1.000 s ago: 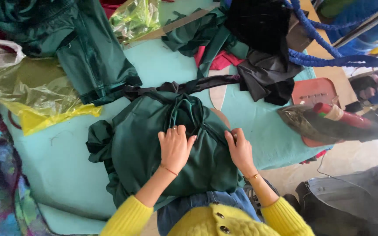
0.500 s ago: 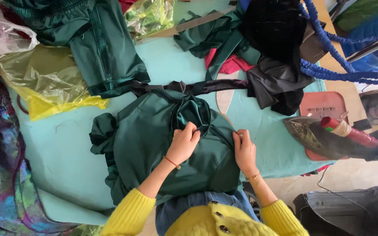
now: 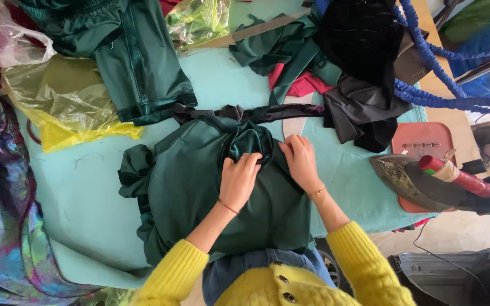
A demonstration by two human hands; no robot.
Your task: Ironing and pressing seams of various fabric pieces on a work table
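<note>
Turquoise table (image 3: 86, 192) carries a dark green garment (image 3: 199, 192) at centre, directly before the person. Clothes iron (image 3: 426, 181) rests at 3 o'clock on a pink stand; yellow plastic bag (image 3: 69, 107) at 10 o'clock. Step in hand looks like gathering and arranging the fabric bunch at 12 o'clock of the garment; further shaping calls for steady pinching. Left hand (image 3: 238, 181) lies loosely curled, fingertips on the gathered folds. Right hand (image 3: 300, 161) lies nearly flat, fingers pressing fabric beside the bunch.

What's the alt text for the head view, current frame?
Both hands, left hand and right hand, press on a dark green garment spread over a teal table. A clothes iron rests at the right, yellow plastic bags and piled fabrics lie around.
</note>
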